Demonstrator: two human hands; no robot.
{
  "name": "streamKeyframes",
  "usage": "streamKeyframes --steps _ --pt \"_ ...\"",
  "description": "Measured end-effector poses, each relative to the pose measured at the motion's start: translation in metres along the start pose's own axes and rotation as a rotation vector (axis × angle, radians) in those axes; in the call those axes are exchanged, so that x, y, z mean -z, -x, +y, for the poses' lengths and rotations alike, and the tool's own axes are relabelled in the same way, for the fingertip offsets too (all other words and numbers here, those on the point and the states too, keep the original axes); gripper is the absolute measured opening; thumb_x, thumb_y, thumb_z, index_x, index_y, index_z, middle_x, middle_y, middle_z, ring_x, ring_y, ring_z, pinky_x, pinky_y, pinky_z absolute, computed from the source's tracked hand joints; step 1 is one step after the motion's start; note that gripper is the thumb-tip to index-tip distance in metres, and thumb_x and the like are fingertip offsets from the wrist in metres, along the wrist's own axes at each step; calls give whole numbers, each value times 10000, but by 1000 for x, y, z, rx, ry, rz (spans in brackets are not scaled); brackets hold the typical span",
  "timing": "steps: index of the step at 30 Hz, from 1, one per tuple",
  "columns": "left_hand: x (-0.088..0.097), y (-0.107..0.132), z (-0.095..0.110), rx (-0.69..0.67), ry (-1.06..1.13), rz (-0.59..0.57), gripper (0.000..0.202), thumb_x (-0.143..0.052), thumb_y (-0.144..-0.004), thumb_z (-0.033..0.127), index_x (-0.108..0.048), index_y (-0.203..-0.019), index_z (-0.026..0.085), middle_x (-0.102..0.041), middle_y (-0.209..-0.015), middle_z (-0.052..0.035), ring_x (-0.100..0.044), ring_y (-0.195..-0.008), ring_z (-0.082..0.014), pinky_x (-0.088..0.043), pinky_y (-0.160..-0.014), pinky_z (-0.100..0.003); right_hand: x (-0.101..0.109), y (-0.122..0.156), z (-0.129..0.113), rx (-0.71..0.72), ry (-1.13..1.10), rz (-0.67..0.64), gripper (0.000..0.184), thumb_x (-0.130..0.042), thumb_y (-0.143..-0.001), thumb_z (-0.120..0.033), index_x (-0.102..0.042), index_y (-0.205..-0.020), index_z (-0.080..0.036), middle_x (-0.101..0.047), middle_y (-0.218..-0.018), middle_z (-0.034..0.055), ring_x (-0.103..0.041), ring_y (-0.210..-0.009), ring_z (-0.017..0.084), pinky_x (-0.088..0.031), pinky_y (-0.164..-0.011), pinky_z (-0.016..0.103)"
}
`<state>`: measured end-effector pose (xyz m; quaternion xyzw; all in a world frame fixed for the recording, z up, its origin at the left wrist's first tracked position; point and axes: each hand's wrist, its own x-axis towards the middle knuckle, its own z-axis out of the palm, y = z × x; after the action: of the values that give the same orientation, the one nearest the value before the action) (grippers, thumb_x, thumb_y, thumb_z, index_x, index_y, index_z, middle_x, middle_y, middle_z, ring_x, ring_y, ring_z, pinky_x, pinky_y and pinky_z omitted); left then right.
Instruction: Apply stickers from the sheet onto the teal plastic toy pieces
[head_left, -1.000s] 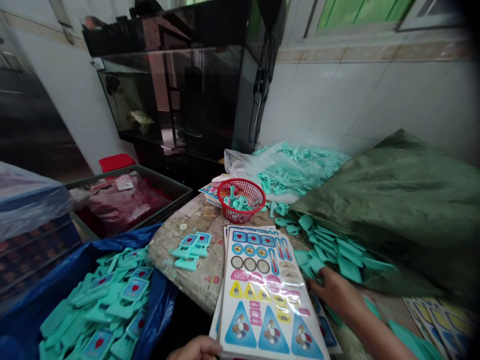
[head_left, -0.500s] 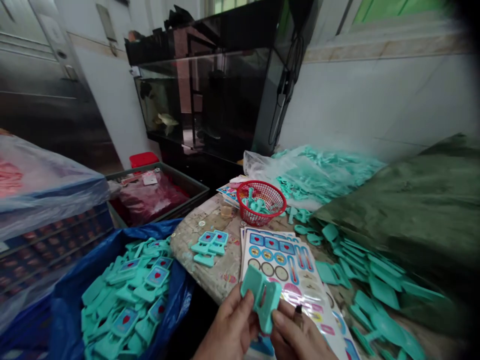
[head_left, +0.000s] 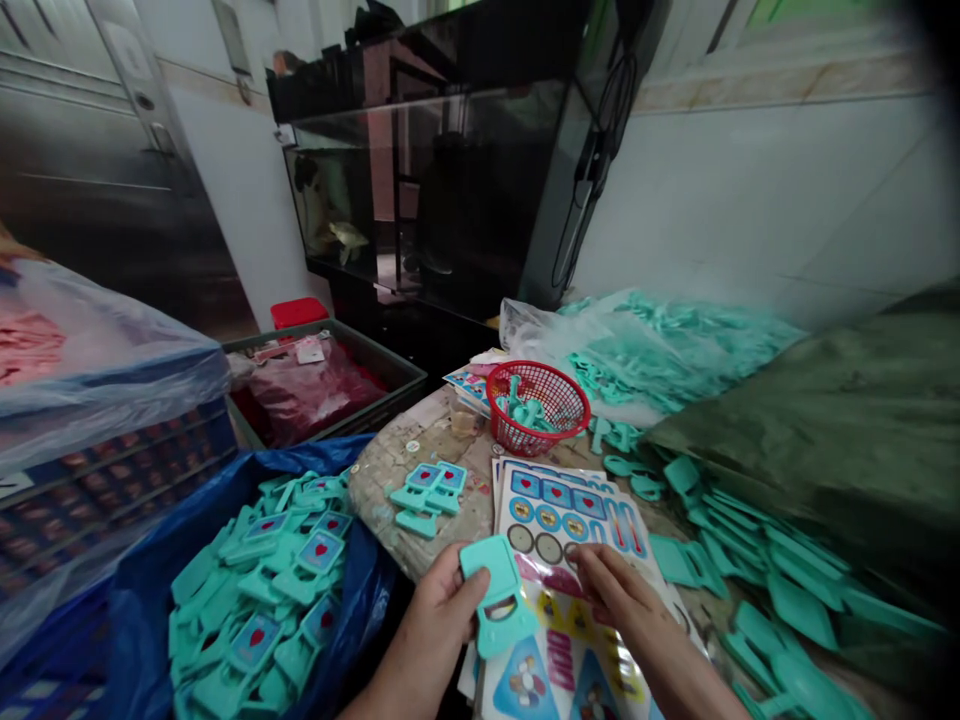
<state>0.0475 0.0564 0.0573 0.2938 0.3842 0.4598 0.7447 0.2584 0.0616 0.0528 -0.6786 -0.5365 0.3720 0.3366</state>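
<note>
My left hand [head_left: 442, 610] grips a teal plastic toy piece [head_left: 501, 610], with a square recessed face on top and an opening in its middle. Its thumb presses on the front. Over the printed sticker sheet [head_left: 556, 520], my right hand [head_left: 626, 600] has its fingertips drawn together at the sheet, beside a round dial sticker [head_left: 549, 547]. What those fingertips hold, if anything, is hidden. Just left of the sheets lie several teal pieces [head_left: 431, 487], two of them bearing blue heart stickers.
A blue bag [head_left: 352, 590] full of stickered teal pieces stands at the left of the worn table [head_left: 390, 445]. Behind the sheets sits a red mesh basket [head_left: 510, 430] with small teal parts. Loose teal pieces [head_left: 787, 560] spill from a green sack [head_left: 847, 400] at right.
My left hand now holds the teal piece alone, turned face up. My right hand has left the piece and moved right and up onto the sticker sheet.
</note>
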Motion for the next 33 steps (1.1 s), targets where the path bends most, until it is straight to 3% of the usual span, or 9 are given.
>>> streamKeyframes --steps 5,9,14,22,29,33 --pt "3 -17 -5 25 54 -43 275 -573 -823 316 -559 -1053 167 -681 -953 -77 -657 -814 -213 -514 -747 -379 -5 -49 -21 131 119 26 404 -369 -822 -517 -632 -807 -211 -659 -825 43 -596 -821 230 -459 -737 332" --pt "1 -33 -10 46 101 -28 233 -585 -811 299 -565 -994 157 -682 -922 -72 -663 -806 -204 -519 -770 -385 -10 -83 -18 214 229 58 315 -425 -778 -456 -596 -661 -220 -604 -733 38 -561 -762 221 -430 -737 329" --pt "-3 -48 -16 93 67 -10 281 -610 -772 326 -554 -992 159 -675 -836 -51 -667 -734 -199 -528 -667 -339 -16 -112 -2 221 395 139 217 -429 -798 -345 -599 -782 -212 -595 -833 55 -541 -781 212 -396 -724 318" --pt "4 -61 -26 150 87 -21 342 -648 -718 361 -553 -966 146 -692 -865 -85 -679 -748 -229 -515 -645 -330 -25 -109 -1 152 567 185 126 -425 -841 -258 -509 -758 -215 -569 -828 50 -529 -730 191 -338 -606 271" --pt "3 -60 -24 176 71 9 339 -643 -714 345 -565 -976 145 -700 -867 -84 -682 -719 -223 -521 -644 -339 -24 -106 3 124 549 127 121 -448 -832 -269 -497 -730 -226 -598 -794 28 -532 -692 176 -331 -584 260" --pt "1 -60 -24 175 71 12 334 -641 -711 339 -560 -975 151 -698 -876 -79 -680 -725 -224 -520 -646 -340 -26 -105 1 70 506 156 130 -460 -824 -312 -519 -744 -227 -600 -763 27 -536 -693 189 -321 -583 273"
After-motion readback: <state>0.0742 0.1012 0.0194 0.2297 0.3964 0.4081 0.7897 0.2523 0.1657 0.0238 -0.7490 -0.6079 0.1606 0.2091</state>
